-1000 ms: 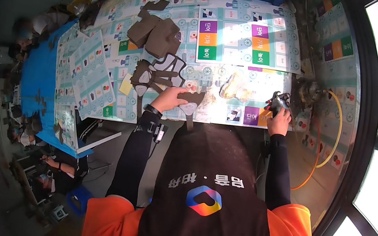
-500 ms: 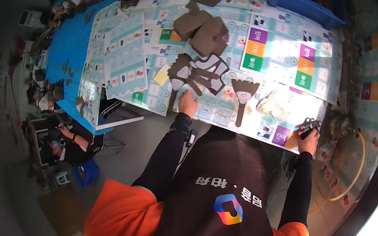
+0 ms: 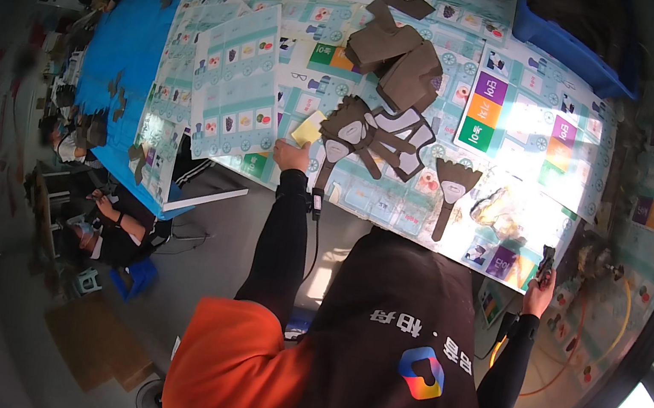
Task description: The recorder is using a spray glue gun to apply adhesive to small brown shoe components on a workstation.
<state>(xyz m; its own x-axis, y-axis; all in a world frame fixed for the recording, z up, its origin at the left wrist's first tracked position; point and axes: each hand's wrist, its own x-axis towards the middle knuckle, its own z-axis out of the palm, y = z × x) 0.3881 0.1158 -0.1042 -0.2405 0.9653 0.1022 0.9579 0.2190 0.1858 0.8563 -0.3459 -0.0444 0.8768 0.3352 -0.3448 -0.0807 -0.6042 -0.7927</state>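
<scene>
My left hand (image 3: 291,154) rests at the near edge of the printed-sheet table (image 3: 529,134), fingers pinching a small yellow paper square (image 3: 308,128). Just right of it lies a fan of brown cut pieces with grey-white insets (image 3: 373,136). A single brown brush-shaped piece (image 3: 451,190) lies further right. My right hand (image 3: 540,285) is at the table's right front corner, closed around a small dark tool (image 3: 546,261). A pile of plain brown cut pieces (image 3: 399,56) sits behind the fan.
A blue crate (image 3: 571,37) stands at the far right of the table. A blue-covered table (image 3: 122,57) with scattered brown pieces runs along the left, with other people seated beside it. A cardboard box (image 3: 96,343) lies on the floor.
My left hand has moved left off the brown fan to the yellow square. My right hand with the tool stays at the table's right corner. The view has shifted.
</scene>
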